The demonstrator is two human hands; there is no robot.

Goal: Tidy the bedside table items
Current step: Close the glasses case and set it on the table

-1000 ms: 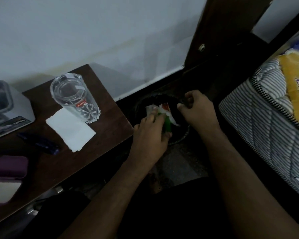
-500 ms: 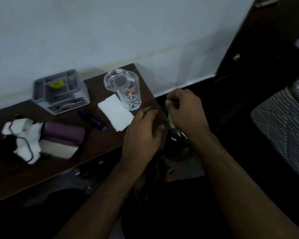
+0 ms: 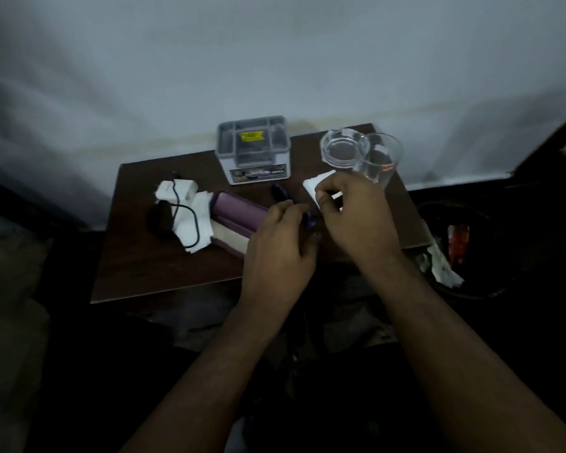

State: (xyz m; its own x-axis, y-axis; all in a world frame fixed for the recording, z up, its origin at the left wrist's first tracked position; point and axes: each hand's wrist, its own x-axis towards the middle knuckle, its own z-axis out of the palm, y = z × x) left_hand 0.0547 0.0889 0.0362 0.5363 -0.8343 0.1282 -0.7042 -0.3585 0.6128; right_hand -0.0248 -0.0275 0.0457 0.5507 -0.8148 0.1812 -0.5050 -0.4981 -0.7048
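Note:
On the dark wooden bedside table lies a blue pen. My left hand curls over its middle, and the pen's tip shows past my fingers. My right hand pinches the near edge of a white folded napkin between thumb and fingers. A clear glass tumbler stands just behind my right hand. A grey organiser box sits at the back by the wall.
A purple case lies on a white pad left of my hands. Further left are a white charger with a black cable and crumpled tissue. A black bin with wrappers stands on the floor at the right.
My view swung left from the bin to the table. Both hands left the bin and came over the table, left onto the pen, right onto the napkin.

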